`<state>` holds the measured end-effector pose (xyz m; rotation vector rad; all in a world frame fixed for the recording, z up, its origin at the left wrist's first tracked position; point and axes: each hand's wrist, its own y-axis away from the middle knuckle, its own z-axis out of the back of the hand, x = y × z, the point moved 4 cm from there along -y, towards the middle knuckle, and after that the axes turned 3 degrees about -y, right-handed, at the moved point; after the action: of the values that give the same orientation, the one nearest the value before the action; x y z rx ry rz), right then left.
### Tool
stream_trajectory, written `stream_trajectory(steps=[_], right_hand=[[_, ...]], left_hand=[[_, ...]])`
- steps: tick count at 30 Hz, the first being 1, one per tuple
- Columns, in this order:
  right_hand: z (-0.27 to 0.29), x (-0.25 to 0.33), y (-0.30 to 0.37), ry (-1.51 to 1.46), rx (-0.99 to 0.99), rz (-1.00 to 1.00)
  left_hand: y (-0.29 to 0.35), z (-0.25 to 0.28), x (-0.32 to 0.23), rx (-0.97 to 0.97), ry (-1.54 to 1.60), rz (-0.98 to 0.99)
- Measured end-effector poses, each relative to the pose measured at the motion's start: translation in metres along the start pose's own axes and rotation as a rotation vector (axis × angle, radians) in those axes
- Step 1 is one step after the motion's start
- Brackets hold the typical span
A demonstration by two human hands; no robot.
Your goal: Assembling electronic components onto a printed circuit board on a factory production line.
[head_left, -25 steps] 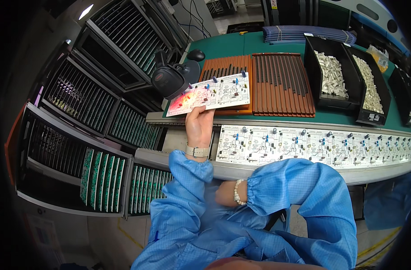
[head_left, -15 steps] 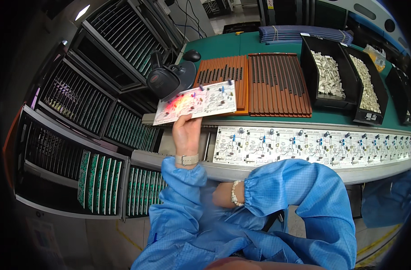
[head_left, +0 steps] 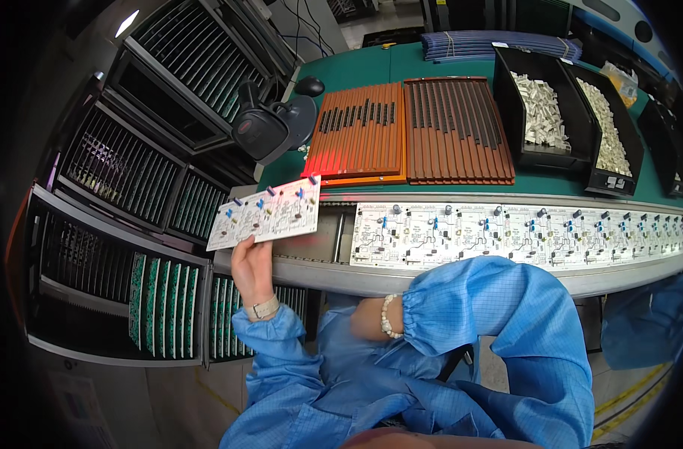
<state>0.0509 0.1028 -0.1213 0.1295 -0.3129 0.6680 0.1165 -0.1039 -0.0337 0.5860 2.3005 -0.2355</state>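
My left hand [head_left: 252, 267] grips a white circuit board [head_left: 265, 215] by its near edge, with several blue and dark parts standing up from it. The board is tilted and held above the left end of the metal rail [head_left: 401, 278]. A dark barcode scanner [head_left: 261, 136] on a stand is just beyond it, and red light falls on the brown trays behind the board. My right hand [head_left: 367, 320] is low in front of my body, below the rail; its fingers are blurred and turned out of sight. More white circuit boards [head_left: 461, 251] lie in a row along the rail.
Two brown slotted trays [head_left: 360, 142] with dark pins lie on the green tabletop [head_left: 394, 66]. Black bins [head_left: 573, 161] of small white connectors stand to the right. On the left, racks [head_left: 117, 307] hold green boards. A black mouse [head_left: 309, 86] lies by the scanner.
My left hand has moved the circuit board left and nearer, out from under the scanner. The red light now falls on the trays and rail. My right hand has barely shifted.
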Motion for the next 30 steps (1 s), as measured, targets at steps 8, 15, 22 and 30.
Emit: stream_trajectory(steps=[8, 15, 22, 30], right_hand=[[0.022, 0.005, 0.005, -0.052, 0.032, -0.008], [0.005, 0.001, 0.003, 0.090, 0.024, -0.057], [0.000, -0.003, 0.000, 0.029, 0.039, -0.030], [0.005, 0.001, -0.003, 0.022, 0.051, -0.026]], left_hand=[[0.004, 0.024, 0.014, -0.025, -0.042, 0.117], [0.006, 0.021, 0.021, -0.030, -0.034, 0.132], [-0.031, 0.009, -0.001, -0.001, 0.005, -0.131], [-0.089, 0.010, 0.003, -0.027, 0.015, -0.264]])
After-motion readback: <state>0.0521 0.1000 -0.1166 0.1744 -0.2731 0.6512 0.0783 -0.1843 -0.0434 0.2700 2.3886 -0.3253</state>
